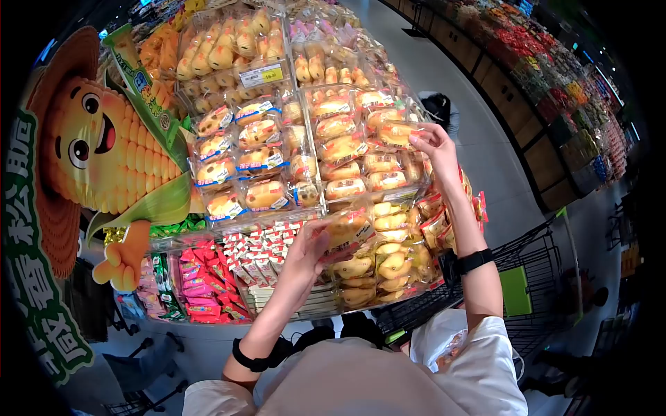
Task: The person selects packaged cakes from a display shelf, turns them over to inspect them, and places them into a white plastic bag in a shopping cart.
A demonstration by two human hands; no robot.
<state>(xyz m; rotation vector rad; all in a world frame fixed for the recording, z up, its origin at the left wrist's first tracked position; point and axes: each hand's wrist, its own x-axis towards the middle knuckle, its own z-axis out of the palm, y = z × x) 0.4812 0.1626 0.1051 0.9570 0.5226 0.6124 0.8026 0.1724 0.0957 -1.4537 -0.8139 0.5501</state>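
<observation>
My left hand (302,258) is closed on a clear-wrapped packaged bread (347,230) with a red and white label, held above the front of the display. Further up and to the right, my right hand (438,147) pinches the right end of another packaged bread (394,134), over the same kind of packs. Rows of these wrapped breads (345,148) fill the compartment below it. Left of the divider are breads with blue labels (261,160). The left palm is partly hidden by its own fingers and the pack.
Yellow pear-shaped packs (392,265) fill the front bins beside red-wrapped snacks (208,274). A large corn cartoon sign (111,142) stands at left. A black shopping cart (531,267) is at right, near a white bag (438,338). Grey floor (479,139) separates another shelf.
</observation>
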